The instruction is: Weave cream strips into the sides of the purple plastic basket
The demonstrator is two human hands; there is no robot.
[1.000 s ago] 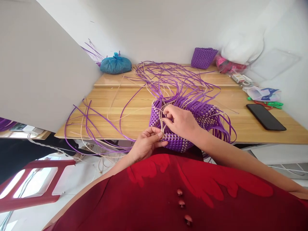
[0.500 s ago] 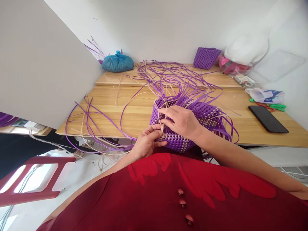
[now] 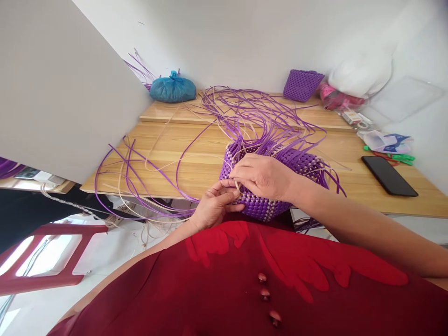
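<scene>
A purple and cream woven basket (image 3: 262, 205) lies tilted at the table's front edge, its long loose purple strips (image 3: 259, 123) fanning out behind it. My left hand (image 3: 217, 203) grips the basket's left rim between thumb and fingers. Over the same rim, my right hand (image 3: 264, 175) is closed in a pinch on a thin cream strip (image 3: 237, 185), which shows between the two hands. The fingertips of both hands nearly meet there. My right hand and forearm hide part of the basket's opening.
A black phone (image 3: 389, 176) lies at right, near a plastic bag (image 3: 385, 141) and green clips (image 3: 402, 158). Along the back sit a tied blue bag (image 3: 173, 88) and a small purple woven piece (image 3: 303, 85). Loose strips (image 3: 128, 168) hang over the front left edge; a red chair (image 3: 75, 261) stands below.
My right hand's fingers have closed and come down nearer the left hand. A cream strip now curves out to the left across the table. My left hand has barely moved.
</scene>
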